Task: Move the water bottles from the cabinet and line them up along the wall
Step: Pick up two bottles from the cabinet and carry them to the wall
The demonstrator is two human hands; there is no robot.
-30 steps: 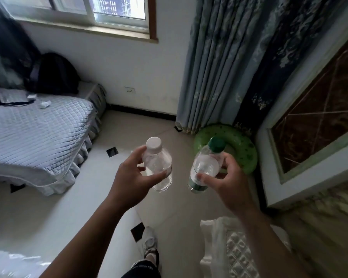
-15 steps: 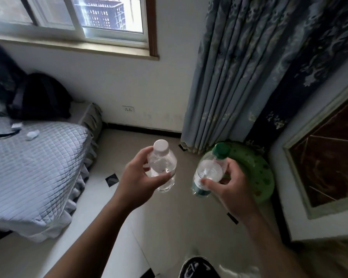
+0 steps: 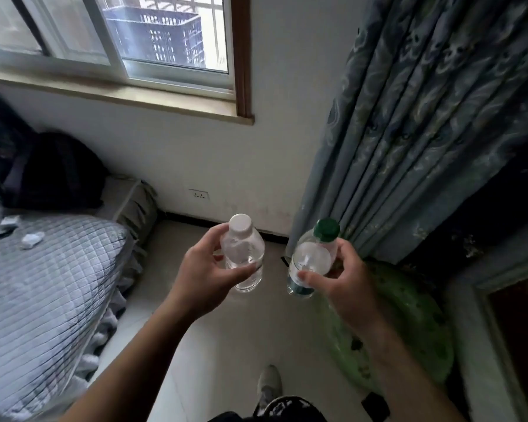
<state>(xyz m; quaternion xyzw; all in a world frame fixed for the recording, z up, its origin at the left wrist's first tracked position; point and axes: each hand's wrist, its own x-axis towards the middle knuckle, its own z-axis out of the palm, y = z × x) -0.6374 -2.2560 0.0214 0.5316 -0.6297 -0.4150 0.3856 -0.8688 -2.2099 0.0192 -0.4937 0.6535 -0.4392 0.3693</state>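
Observation:
My left hand [image 3: 203, 277] grips a clear water bottle with a white cap [image 3: 242, 248], held upright in front of me. My right hand [image 3: 340, 281] grips a second clear bottle with a green cap and green label [image 3: 313, 257], tilted slightly left. Both bottles hang in the air above the floor, about a hand's width apart. The white wall [image 3: 226, 166] under the window lies ahead, with its dark skirting at floor level. The cabinet is out of view.
A bed with a grey quilted cover [image 3: 43, 284] fills the left side, a black backpack [image 3: 52, 172] on it. Blue patterned curtains [image 3: 409, 132] hang at the right above a green inflatable ring [image 3: 409, 324]. A wall socket [image 3: 199, 195] sits low on the wall.
I have moved closer to the window wall and the view has tilted up. Both hands still hold their bottles in the same way.

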